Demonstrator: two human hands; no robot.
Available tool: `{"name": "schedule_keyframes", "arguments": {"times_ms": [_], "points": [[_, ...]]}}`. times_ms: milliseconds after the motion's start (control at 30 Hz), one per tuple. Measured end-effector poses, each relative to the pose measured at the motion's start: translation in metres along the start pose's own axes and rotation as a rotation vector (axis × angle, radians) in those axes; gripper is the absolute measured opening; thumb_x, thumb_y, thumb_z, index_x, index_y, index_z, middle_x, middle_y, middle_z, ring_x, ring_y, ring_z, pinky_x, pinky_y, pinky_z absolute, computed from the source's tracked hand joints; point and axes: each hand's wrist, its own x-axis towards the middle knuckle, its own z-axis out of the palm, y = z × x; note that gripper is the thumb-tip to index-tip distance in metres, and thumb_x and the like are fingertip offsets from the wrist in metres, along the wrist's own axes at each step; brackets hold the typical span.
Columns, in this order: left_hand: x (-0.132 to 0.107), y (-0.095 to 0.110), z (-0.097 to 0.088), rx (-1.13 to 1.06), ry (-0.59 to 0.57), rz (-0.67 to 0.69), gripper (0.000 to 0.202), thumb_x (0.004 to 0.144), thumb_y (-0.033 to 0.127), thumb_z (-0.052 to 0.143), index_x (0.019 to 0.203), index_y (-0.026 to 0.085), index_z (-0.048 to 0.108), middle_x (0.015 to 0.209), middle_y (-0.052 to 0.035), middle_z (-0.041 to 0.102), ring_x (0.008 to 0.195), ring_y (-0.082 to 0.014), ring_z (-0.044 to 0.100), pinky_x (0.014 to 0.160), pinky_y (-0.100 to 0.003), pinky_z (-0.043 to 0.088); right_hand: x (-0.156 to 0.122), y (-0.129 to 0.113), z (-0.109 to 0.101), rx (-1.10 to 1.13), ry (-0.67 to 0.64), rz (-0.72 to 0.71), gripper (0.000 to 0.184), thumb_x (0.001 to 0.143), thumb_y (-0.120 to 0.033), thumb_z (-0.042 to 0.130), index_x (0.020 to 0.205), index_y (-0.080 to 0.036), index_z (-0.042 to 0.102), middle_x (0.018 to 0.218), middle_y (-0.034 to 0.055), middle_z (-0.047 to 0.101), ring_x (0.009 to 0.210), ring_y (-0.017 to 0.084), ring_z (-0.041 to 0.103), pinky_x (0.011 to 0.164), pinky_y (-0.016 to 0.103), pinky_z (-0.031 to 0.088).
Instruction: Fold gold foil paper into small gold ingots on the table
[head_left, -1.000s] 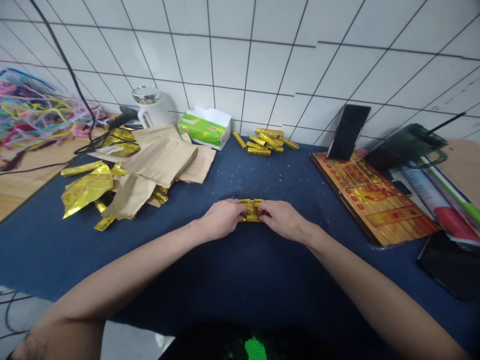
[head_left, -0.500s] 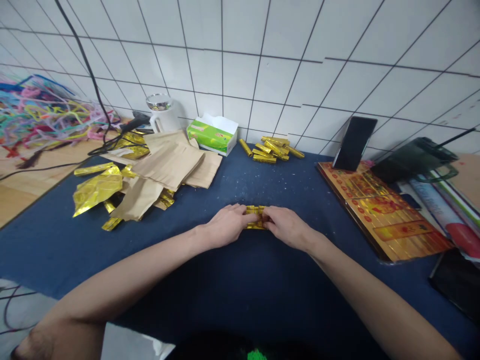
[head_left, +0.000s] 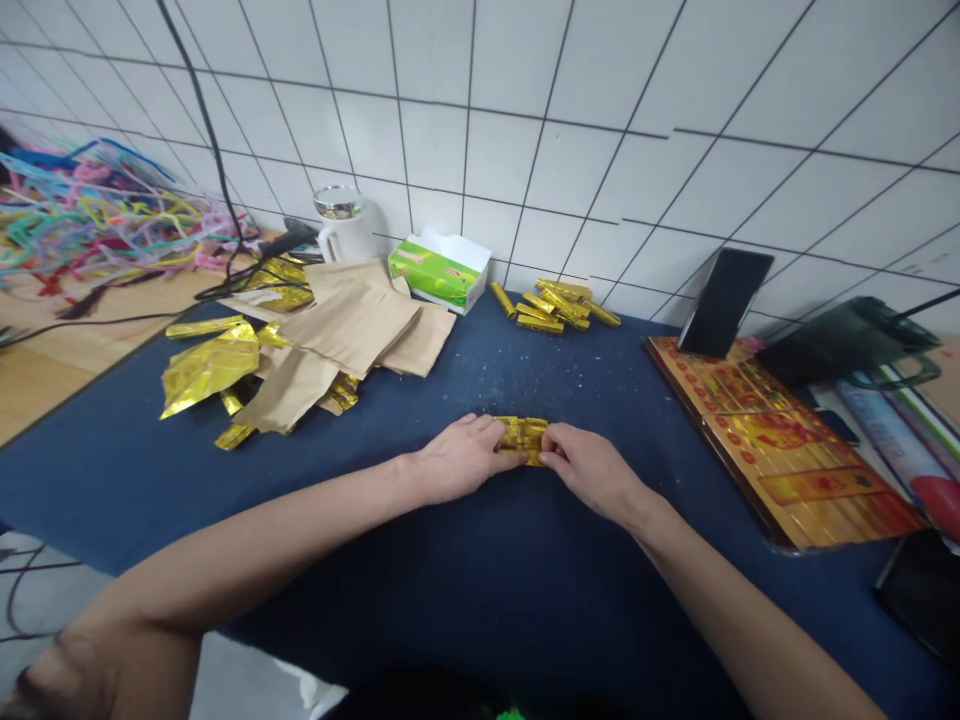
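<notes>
A small folded piece of gold foil paper [head_left: 523,438] lies on the dark blue table cover [head_left: 480,560] in the middle. My left hand [head_left: 457,458] presses on its left end with fingers closed over it. My right hand [head_left: 592,468] pinches its right end. Both hands hold the same gold piece between them. A pile of finished gold folded pieces [head_left: 556,306] lies at the back by the wall.
Brown paper sheets [head_left: 352,330] and loose gold foil sheets [head_left: 210,365] lie at the left. A white mug [head_left: 343,225], a green tissue box [head_left: 439,270], a propped phone [head_left: 724,303], a stack of printed gold-red sheets [head_left: 780,440] and tangled coloured strips [head_left: 97,220] ring the table.
The view has drifted a little, so everything sits slightly further right and lower. Both hands stay on the gold piece, with the fingers shifted slightly along it.
</notes>
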Motion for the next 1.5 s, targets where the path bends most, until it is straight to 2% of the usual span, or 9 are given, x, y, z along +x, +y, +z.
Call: {"name": "schedule_keyframes", "arguments": {"times_ms": [267,367,500,667,833,1033,1200,1367,1500], "points": [[-0.006,0.020,0.000,-0.007,0.051,-0.030,0.026,0.084,0.019,0.041,0.106,0.018,0.055,0.087,-0.0074,0.049,0.082,-0.0215,0.047,0.067,-0.032,0.039,-0.009,-0.012,0.004,-0.181,0.000,-0.015,0.011,0.079,-0.013,0.046,0.071,-0.020,0.050,0.071,0.0008,0.058,0.059,0.015,0.055,0.054,0.027,0.039],[-0.008,0.024,0.003,-0.015,0.075,-0.039,0.029,0.086,0.018,0.037,0.110,0.014,0.051,0.092,-0.0086,0.051,0.086,-0.0217,0.048,0.072,-0.033,0.040,-0.014,-0.018,0.011,-0.354,0.151,-0.069,0.012,0.080,-0.013,0.044,0.079,-0.018,0.055,0.081,0.0075,0.060,0.072,0.021,0.056,0.062,0.034,0.042],[-0.011,0.026,0.005,-0.034,0.087,-0.056,0.034,0.085,0.017,0.037,0.118,0.012,0.044,0.104,-0.0094,0.050,0.098,-0.0215,0.046,0.084,-0.032,0.038,-0.018,-0.015,0.019,-0.345,0.299,-0.229,0.023,0.081,-0.010,0.041,0.095,-0.015,0.058,0.099,0.0101,0.061,0.093,0.023,0.054,0.082,0.040,0.039],[-0.012,0.024,0.003,-0.020,0.075,-0.012,0.035,0.088,0.018,0.032,0.121,0.012,0.042,0.111,-0.0092,0.051,0.107,-0.0213,0.043,0.090,-0.033,0.034,-0.019,-0.007,0.021,-0.341,0.254,-0.334,0.034,0.081,-0.005,0.035,0.103,-0.016,0.058,0.106,0.0065,0.062,0.102,0.020,0.053,0.095,0.044,0.032],[-0.010,0.023,0.002,-0.006,0.091,-0.011,0.033,0.087,0.018,0.034,0.117,0.012,0.045,0.111,-0.0094,0.049,0.107,-0.0222,0.042,0.092,-0.034,0.033,-0.021,-0.007,0.014,-0.369,0.185,-0.365,0.030,0.083,-0.013,0.039,0.107,-0.018,0.057,0.109,0.0071,0.060,0.105,0.022,0.051,0.096,0.049,0.031],[-0.006,0.025,-0.001,-0.003,0.047,-0.056,0.030,0.085,0.017,0.035,0.111,0.014,0.050,0.093,-0.0081,0.051,0.088,-0.0215,0.048,0.075,-0.033,0.041,-0.018,-0.007,0.009,-0.326,0.148,-0.374,0.025,0.082,-0.014,0.042,0.101,-0.017,0.058,0.103,0.0092,0.059,0.098,0.021,0.053,0.092,0.045,0.038],[-0.001,0.024,-0.005,-0.004,0.023,-0.016,0.027,0.086,0.015,0.035,0.106,0.013,0.053,0.093,-0.0078,0.052,0.089,-0.0212,0.048,0.075,-0.032,0.041,-0.015,-0.006,0.007,-0.308,0.145,-0.378,0.022,0.081,-0.015,0.046,0.098,-0.015,0.059,0.097,0.0103,0.057,0.092,0.021,0.052,0.087,0.043,0.042],[-0.001,0.027,-0.003,0.046,0.028,-0.046,0.026,0.086,0.015,0.034,0.103,0.013,0.053,0.091,-0.0078,0.052,0.086,-0.0207,0.049,0.071,-0.032,0.041,-0.017,-0.010,0.005,-0.344,0.132,-0.357,0.022,0.080,-0.014,0.046,0.097,-0.014,0.060,0.094,0.0098,0.058,0.091,0.022,0.051,0.089,0.043,0.040],[-0.005,0.035,0.002,0.056,0.000,-0.066,0.030,0.085,0.021,0.040,0.111,0.009,0.048,0.094,-0.0085,0.052,0.085,-0.0206,0.049,0.071,-0.032,0.041,-0.021,-0.012,0.008,-0.388,0.119,-0.327,0.028,0.081,-0.025,0.049,0.105,-0.015,0.057,0.101,0.0100,0.058,0.096,0.024,0.051,0.091,0.046,0.037]]}}
